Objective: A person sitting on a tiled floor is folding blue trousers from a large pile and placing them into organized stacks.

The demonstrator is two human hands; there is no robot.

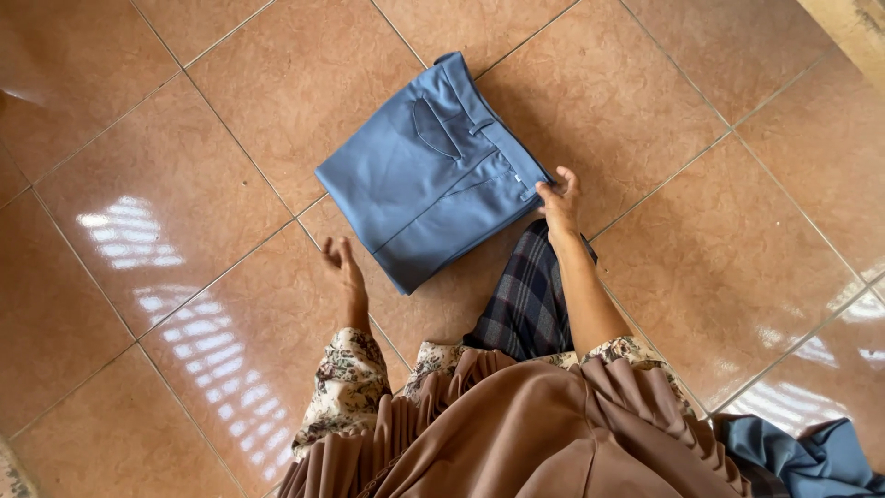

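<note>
Blue folded trousers point(430, 171), right hand point(559, 198) gripping, prob.

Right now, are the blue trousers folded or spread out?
Folded: the blue trousers lie as a compact rectangle on the tiled floor, with the right hand at the waistband corner.

Open tiled floor on nearly every side; obstacles cluster near the person's lap.

The tiled floor point(166, 212) lies bare left, above and right of the folded blue trousers point(424, 171), leaving wide passage there. The right hand point(560, 198) touches the trousers' waistband corner; the left hand point(343, 263) hangs just beside their lower left edge. A plaid cloth point(525, 300) lies below the trousers, and a crumpled blue garment point(811, 461) fills the lower right corner.
</note>
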